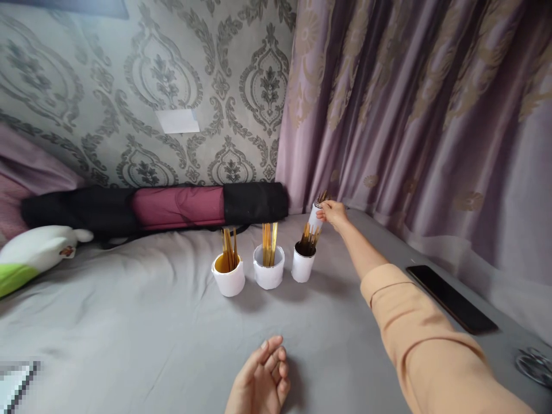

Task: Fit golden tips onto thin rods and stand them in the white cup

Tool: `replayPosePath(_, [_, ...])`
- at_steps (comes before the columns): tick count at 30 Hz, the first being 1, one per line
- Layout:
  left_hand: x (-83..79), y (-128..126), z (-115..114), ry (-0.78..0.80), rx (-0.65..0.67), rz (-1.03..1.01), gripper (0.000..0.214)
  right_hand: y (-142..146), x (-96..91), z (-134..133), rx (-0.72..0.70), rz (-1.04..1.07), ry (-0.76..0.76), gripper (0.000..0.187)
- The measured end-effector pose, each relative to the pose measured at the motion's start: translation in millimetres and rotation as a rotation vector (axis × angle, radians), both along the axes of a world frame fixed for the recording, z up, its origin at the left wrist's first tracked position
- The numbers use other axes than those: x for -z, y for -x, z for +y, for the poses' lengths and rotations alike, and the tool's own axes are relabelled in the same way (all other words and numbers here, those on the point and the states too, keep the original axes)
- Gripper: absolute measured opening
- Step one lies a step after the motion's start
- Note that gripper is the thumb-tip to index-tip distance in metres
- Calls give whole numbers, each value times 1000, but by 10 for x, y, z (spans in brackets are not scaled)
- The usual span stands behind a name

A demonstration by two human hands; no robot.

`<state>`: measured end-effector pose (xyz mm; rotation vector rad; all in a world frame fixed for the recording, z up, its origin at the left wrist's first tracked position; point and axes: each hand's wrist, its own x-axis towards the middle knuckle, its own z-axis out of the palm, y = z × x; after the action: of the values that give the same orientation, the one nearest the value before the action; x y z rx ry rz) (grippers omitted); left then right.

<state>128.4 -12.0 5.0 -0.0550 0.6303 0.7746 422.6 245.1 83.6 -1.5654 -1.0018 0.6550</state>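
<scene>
My left hand point(264, 376) is over the grey sheet at the bottom middle, palm up, fingers loosely curled and holding nothing. My right hand point(334, 214) reaches far forward, its fingers closed at the rim of the rearmost white cup point(315, 215). Dark thin sticks point(322, 196) poke out of that cup; whether the fingers grip a stick or the rim, I cannot make out. In front stands a white cup with a dark inside point(303, 269), holding brownish sticks. To its left are a white cup with gold sticks point(269, 277) and a white cup with a yellow inside point(229, 283), also holding sticks.
A long black and maroon bag point(179, 206) lies along the patterned wall. A white and green plush toy point(38, 253) rests at the left. Right of my arm are a black phone point(451, 298) and a dark round object point(535, 365). Purple curtains point(388, 103) hang behind.
</scene>
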Motion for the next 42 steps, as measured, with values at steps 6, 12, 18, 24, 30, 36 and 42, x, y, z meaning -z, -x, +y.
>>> replayPosePath(6, [2,10,0,-7,-2,-2,18,5,28,92,10,-11,-2,14])
replayPosePath(12, [-20,3,-10,-3,-7,-5,18,29,52,157,21,-17,3,14])
replayPosePath(18, [13,12,-12,4,2,-12,18,33,75,202,25,-17,13,14])
replayPosePath(24, [14,10,-7,0,-2,-19,18,31,52,208,4,-9,36,15])
replayPosePath(30, [6,9,-5,-5,-11,-19,18,42,3,168,-16,11,62,16])
replayPosePath(36, [-15,5,-4,4,-9,-23,18,41,0,146,-36,15,59,20])
replayPosePath(42, [-14,8,-2,4,-2,-16,18,34,-1,124,-66,10,48,26])
